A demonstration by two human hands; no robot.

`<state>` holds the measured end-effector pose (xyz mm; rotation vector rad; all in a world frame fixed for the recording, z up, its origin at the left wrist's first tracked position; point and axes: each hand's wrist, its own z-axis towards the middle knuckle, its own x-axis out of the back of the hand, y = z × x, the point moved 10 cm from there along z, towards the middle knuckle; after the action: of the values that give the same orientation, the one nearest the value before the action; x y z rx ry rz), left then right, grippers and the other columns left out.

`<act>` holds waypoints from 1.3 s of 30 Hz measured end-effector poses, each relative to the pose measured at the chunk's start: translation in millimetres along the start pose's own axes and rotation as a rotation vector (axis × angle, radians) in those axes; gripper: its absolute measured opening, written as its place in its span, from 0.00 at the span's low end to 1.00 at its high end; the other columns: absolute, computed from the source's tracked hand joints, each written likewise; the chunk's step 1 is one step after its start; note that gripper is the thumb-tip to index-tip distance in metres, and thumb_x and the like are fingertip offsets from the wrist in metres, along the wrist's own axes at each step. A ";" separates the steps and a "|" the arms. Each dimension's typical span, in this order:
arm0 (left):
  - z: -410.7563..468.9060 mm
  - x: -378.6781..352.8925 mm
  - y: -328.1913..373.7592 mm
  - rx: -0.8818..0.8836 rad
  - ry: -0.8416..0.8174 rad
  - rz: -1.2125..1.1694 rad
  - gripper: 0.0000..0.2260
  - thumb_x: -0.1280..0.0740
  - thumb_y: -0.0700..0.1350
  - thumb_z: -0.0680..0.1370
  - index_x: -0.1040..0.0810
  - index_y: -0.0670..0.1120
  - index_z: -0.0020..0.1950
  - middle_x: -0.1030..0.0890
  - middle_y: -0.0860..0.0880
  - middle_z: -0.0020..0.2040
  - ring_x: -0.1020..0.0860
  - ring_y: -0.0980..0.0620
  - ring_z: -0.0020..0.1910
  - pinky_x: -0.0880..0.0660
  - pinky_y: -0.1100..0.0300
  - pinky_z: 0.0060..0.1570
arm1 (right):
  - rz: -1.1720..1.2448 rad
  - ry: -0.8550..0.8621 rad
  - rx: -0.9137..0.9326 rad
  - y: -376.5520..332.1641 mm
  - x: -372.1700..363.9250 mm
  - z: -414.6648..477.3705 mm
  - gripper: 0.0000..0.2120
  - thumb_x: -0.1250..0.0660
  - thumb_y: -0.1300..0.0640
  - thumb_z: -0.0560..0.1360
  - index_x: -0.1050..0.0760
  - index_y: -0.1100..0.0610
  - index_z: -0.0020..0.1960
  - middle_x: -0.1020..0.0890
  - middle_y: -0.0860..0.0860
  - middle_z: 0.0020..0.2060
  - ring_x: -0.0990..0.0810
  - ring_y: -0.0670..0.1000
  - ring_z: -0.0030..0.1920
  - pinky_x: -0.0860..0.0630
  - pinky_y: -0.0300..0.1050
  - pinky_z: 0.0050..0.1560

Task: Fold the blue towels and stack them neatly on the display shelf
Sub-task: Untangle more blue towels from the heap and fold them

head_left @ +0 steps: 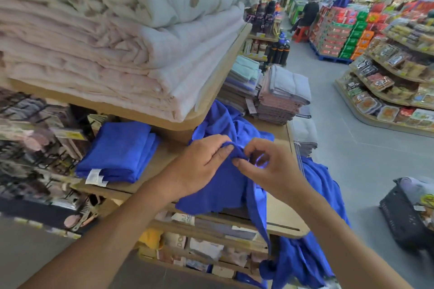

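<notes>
hanging end: the nearest bit is blue cloth [303, 258] spilling off the near-right corner of the display shelf [281, 213] and dangling toward the floor. Honestly can't tell if it's one towel or a couple tangled together.

hands: both are together over the middle of the shelf. The left hand [202, 166] has its fingers curled over a raised ridge of cloth. The right hand [272, 171] pinches the same ridge between thumb and forefinger, with its other fingers loosely bent. They're nearly touching.

loose blue towel: the loose blue towel [218, 190] is right under the hands, unfolded and rumpled. Its long axis runs from far, tucked under the upper shelf, to near-right, off the edge.

folded blue towels: the folded blue towels [117, 150] sit on the same shelf, to the left of the hands and a bit farther back, with the white tag facing near. They're apart from the loose one, with bare wood between.

which hand is nearer: the left one, I'd say. So once this towel is folded it probably goes leftward onto that pile.

first job: my guess is finding a corner or edge and pulling the dangling part back up.

farther back: pale blankets [94, 49] are stacked on the upper shelf, and there's a grey and pink towel stack [281, 96] far right.
</notes>
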<state>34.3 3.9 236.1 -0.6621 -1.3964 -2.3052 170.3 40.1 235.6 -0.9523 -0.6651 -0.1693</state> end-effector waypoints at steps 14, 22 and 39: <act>44.2 105.7 155.0 -0.184 0.508 0.489 0.10 0.36 0.55 0.83 0.18 0.52 0.54 0.22 0.64 0.40 0.26 0.66 0.40 0.28 0.61 0.44 | -0.078 -0.162 0.093 -35.2 71.1 1.8 0.07 0.31 0.43 0.67 0.23 0.42 0.31 0.24 0.38 0.35 0.27 0.43 0.33 0.31 0.45 0.36; 13.5 137.9 194.7 -0.245 0.660 0.616 0.11 0.37 0.53 0.83 0.19 0.48 0.52 0.21 0.51 0.38 0.24 0.52 0.38 0.29 0.56 0.41 | -0.020 -0.297 0.185 -40.7 87.8 -32.3 0.12 0.25 0.53 0.75 0.21 0.56 0.36 0.23 0.46 0.38 0.24 0.52 0.41 0.29 0.52 0.44; 9.0 130.6 231.7 -0.303 0.586 0.675 0.12 0.36 0.52 0.84 0.18 0.46 0.56 0.20 0.57 0.45 0.25 0.68 0.43 0.29 0.64 0.46 | -0.390 0.022 0.474 -82.7 119.1 -63.9 0.07 0.32 0.44 0.72 0.26 0.45 0.43 0.23 0.40 0.39 0.22 0.48 0.36 0.23 0.48 0.34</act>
<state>51.3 -99.5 480.7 -0.3953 -0.4621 -1.9227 259.0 -41.4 338.5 -0.3596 -0.8217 -0.3486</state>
